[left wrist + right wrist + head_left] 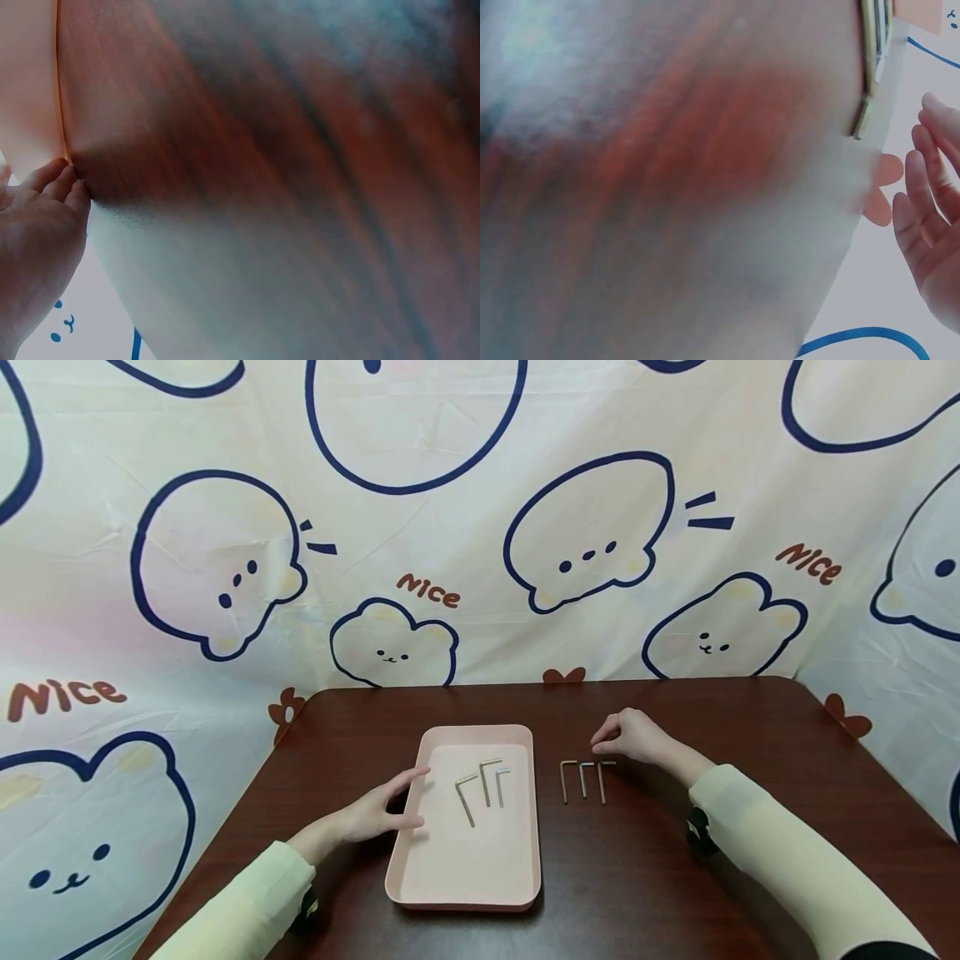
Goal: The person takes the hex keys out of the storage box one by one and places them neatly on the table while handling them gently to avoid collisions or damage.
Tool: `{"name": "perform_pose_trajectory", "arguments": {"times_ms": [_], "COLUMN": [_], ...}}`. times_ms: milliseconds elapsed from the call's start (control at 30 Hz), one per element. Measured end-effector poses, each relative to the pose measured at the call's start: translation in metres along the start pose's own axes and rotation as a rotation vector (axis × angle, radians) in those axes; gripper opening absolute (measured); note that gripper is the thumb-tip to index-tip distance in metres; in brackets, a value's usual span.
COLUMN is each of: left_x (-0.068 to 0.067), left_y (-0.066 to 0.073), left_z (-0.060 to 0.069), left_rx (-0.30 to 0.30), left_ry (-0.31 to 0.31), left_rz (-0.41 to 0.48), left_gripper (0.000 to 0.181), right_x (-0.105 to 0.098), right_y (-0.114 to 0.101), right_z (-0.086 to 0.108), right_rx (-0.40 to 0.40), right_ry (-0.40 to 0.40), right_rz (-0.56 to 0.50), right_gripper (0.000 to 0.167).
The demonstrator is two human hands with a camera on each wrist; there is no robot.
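Observation:
Three L-shaped hex keys lie in the pink tray (465, 877): two brass-coloured ones (467, 803) (485, 787) and a silver one (500, 789). Right of the tray, three more stand side by side on the table: brass (565, 785), silver (582, 782) and brass (602, 785). My left hand (367, 814) rests at the tray's left rim, thumb and a finger spread over it; other fingers (56, 180) touch its outer side. Just beyond the rightmost key hovers my right hand (637, 737), thumb close to the forefinger, holding nothing visible. The right wrist view shows its fingers (922, 195) loosely bent beside the keys (868, 60).
The dark wooden table (637, 877) carries the tray and keys. Behind it and at both sides hangs a pale cloth (480, 543) with blue cartoon outlines. The table's far edge runs just beyond the right hand.

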State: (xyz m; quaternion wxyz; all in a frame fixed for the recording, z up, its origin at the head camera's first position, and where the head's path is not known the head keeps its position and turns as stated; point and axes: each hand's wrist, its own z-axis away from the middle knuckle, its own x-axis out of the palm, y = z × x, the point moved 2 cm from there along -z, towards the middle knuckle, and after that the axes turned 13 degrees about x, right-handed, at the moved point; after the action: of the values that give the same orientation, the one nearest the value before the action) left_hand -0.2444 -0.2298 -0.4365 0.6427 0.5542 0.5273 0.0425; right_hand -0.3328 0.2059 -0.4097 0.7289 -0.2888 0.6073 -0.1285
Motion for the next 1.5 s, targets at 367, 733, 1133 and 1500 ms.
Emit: {"name": "perform_pose_trajectory", "arguments": {"times_ms": [367, 733, 1133, 1500], "left_x": [0.000, -0.001, 0.000, 0.000], "left_y": [0.001, 0.000, 0.001, 0.000], "left_z": [0.001, 0.000, -0.001, 0.000], "left_rx": [0.019, -0.015, -0.032, -0.011], "left_ry": [-0.006, -0.006, -0.009, -0.004], "left_rz": [-0.004, 0.010, 0.029, 0.029], "left_gripper": [0.078, 0.080, 0.081, 0.080], "right_x": [-0.008, -0.004, 0.004, 0.010], "right_y": [-0.017, -0.039, -0.069, -0.087], "right_z": [-0.002, -0.004, -0.004, -0.009], "right_rx": [-0.035, -0.090, -0.178, -0.189], "right_ry": [-0.027, -0.044, -0.048, -0.057], "right_rz": [-0.017, -0.038, -0.053, -0.031], "right_gripper": [0.016, 0.020, 0.019, 0.018]}}
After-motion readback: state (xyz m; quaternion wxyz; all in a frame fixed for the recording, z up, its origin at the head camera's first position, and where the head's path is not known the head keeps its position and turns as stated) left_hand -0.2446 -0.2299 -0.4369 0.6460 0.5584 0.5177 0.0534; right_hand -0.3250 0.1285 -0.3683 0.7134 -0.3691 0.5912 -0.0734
